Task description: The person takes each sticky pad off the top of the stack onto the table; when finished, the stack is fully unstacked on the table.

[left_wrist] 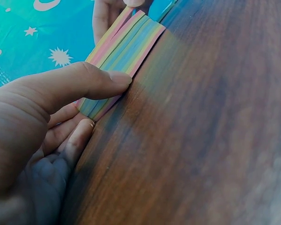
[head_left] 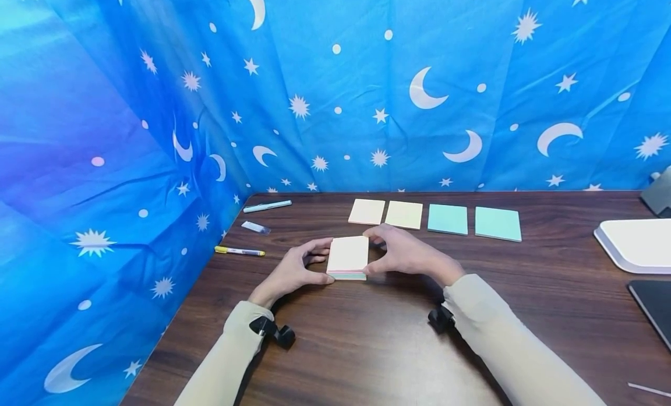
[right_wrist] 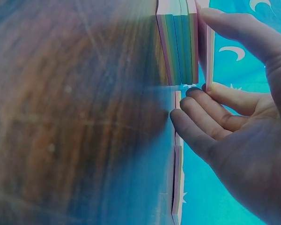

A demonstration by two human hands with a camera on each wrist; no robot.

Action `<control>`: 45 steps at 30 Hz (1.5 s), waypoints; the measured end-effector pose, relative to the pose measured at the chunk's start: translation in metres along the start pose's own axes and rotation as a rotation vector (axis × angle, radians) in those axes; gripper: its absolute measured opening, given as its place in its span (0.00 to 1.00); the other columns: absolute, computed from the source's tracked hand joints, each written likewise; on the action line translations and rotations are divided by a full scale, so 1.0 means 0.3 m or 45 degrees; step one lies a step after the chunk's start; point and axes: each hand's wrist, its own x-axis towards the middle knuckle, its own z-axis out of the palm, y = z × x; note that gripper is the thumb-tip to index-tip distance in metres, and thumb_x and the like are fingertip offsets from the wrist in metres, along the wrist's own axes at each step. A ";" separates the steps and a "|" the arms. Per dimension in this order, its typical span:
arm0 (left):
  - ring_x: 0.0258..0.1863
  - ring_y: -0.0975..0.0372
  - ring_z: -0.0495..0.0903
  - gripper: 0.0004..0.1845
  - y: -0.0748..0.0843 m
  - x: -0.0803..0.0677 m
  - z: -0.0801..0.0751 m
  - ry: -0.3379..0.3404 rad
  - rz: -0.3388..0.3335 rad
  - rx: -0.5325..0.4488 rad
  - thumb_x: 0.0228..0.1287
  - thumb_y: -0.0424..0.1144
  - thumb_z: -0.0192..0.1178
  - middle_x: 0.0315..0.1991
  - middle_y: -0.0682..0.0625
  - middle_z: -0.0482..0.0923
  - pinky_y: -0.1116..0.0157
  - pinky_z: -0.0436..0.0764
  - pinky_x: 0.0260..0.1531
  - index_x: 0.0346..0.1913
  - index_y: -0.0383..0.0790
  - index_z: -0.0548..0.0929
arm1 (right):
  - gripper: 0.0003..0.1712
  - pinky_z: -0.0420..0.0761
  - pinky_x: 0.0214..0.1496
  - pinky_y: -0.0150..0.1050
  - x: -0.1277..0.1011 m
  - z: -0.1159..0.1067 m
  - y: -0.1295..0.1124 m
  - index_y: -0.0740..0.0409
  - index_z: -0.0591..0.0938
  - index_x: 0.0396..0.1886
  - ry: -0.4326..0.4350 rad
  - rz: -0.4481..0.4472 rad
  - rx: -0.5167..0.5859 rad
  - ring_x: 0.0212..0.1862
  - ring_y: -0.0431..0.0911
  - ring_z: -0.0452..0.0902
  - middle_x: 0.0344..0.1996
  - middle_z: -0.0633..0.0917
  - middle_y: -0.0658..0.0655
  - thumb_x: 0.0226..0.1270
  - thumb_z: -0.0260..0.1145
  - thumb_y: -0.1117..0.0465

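Observation:
A stack of sticky note pads [head_left: 347, 275] lies on the table, its side striped pink, yellow, green and blue in the left wrist view. My left hand [head_left: 290, 272] grips the stack from the left, thumb [left_wrist: 117, 80] along the near side and fingers at the far side. From the right, my right hand [head_left: 406, 251] pinches a pale sticky note pad [head_left: 349, 253] by its edges, thumb near and index finger far. A narrow wedge of space parts this pad from the stack in the right wrist view. The other right fingers [right_wrist: 192, 126] extend below it.
Behind the stack several pads sit in a row: a cream pad [head_left: 367, 211], a yellow pad [head_left: 403, 214] and green pads [head_left: 448, 219]. A light blue pen [head_left: 267, 206], a small clear-ended item [head_left: 255, 227] and a yellow-capped marker [head_left: 239, 251] lie left. A white tray-like object [head_left: 636, 246] stands right.

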 end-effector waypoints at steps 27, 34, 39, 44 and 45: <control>0.65 0.53 0.79 0.45 -0.008 0.004 -0.003 0.003 0.000 0.036 0.57 0.38 0.79 0.70 0.44 0.77 0.52 0.78 0.67 0.78 0.43 0.72 | 0.47 0.77 0.68 0.59 -0.038 -0.079 0.018 0.66 0.74 0.74 0.109 -0.027 0.020 0.65 0.60 0.76 0.64 0.79 0.65 0.60 0.80 0.50; 0.65 0.53 0.79 0.46 -0.001 0.009 -0.006 -0.014 0.008 0.023 0.56 0.37 0.80 0.71 0.45 0.76 0.53 0.78 0.67 0.79 0.42 0.72 | 0.46 0.78 0.67 0.60 -0.065 -0.128 0.041 0.66 0.75 0.73 0.134 0.008 0.014 0.64 0.60 0.77 0.61 0.80 0.65 0.60 0.82 0.51; 0.65 0.54 0.79 0.45 -0.001 0.009 -0.007 -0.015 0.005 0.034 0.57 0.38 0.80 0.72 0.46 0.76 0.54 0.78 0.67 0.78 0.42 0.72 | 0.47 0.80 0.64 0.60 -0.090 -0.162 0.070 0.66 0.74 0.73 0.144 0.039 -0.028 0.65 0.61 0.77 0.64 0.79 0.66 0.60 0.82 0.50; 0.65 0.53 0.79 0.45 -0.006 0.006 -0.007 -0.011 0.004 0.043 0.57 0.38 0.80 0.71 0.46 0.76 0.54 0.78 0.67 0.78 0.42 0.72 | 0.47 0.80 0.64 0.60 -0.099 -0.177 0.093 0.68 0.74 0.73 0.146 0.031 -0.076 0.63 0.62 0.78 0.62 0.79 0.66 0.60 0.82 0.50; 0.65 0.54 0.79 0.45 -0.007 0.006 -0.008 -0.007 0.002 0.043 0.57 0.38 0.80 0.71 0.46 0.76 0.54 0.78 0.67 0.78 0.42 0.72 | 0.47 0.80 0.64 0.61 -0.099 -0.178 0.097 0.68 0.74 0.72 0.144 0.028 -0.085 0.62 0.62 0.78 0.61 0.79 0.67 0.60 0.82 0.50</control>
